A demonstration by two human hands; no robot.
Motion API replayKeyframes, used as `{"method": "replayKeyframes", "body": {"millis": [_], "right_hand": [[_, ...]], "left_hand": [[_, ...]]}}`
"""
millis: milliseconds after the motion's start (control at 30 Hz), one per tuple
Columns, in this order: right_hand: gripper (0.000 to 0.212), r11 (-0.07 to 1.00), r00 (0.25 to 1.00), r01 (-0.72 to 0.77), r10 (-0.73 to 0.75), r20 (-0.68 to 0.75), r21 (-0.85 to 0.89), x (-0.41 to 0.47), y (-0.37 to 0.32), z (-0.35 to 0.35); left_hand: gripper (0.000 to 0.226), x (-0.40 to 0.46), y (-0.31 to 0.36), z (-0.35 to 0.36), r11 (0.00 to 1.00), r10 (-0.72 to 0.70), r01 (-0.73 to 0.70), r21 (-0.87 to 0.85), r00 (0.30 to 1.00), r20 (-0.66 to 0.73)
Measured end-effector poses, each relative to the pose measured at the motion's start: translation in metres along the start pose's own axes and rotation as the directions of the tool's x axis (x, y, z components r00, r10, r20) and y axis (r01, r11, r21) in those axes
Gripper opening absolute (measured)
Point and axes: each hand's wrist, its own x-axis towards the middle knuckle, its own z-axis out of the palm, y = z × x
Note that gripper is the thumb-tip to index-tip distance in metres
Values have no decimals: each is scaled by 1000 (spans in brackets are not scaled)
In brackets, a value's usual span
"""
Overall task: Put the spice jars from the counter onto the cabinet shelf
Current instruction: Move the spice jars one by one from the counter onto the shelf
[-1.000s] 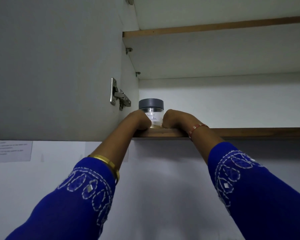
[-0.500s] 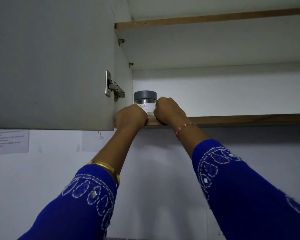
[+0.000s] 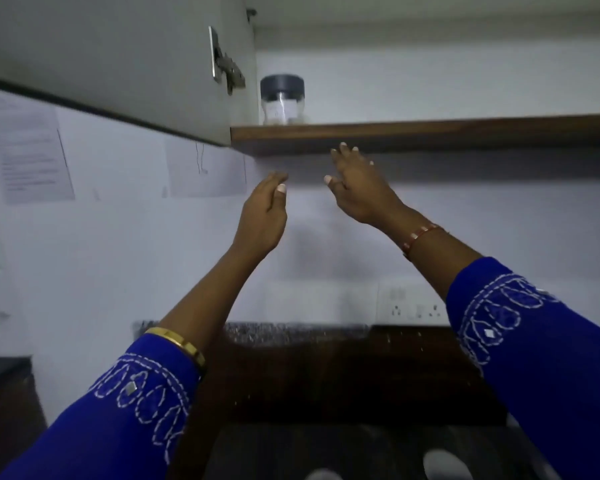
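Blue sleeves with white looped embroidery and small mirror pieces — gold bangle left, red-beaded bracelet right.

Blue white-embroidered sleeves, grey-lidded jar

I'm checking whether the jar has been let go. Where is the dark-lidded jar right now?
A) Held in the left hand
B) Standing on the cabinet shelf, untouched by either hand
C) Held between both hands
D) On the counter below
B: the jar stands on the shelf, with the left hand and right hand open and empty below it.
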Motion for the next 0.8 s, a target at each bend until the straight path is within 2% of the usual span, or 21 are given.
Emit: {"method": "replayKeyframes", "body": {"millis": [233, 433, 633, 800], "right_hand": [[53, 968, 985, -121, 89, 150, 220, -114, 12, 39], [53, 893, 955, -244, 154, 252, 378, -206, 11, 67], [52, 778, 891, -423, 264, 369, 465, -293, 14, 91], [55, 665, 790, -586, 340, 510, 463, -360, 8, 103]], "left_hand": [[39, -104, -2, 19, 989, -122, 130, -73, 986, 110], [37, -188, -5, 41, 952, -228, 263, -158, 951, 211], [36, -279, -16, 61, 860, -385, 469, -199, 855, 349], [36, -348, -12, 68, 747, -514, 642, -174, 723, 461]]}}
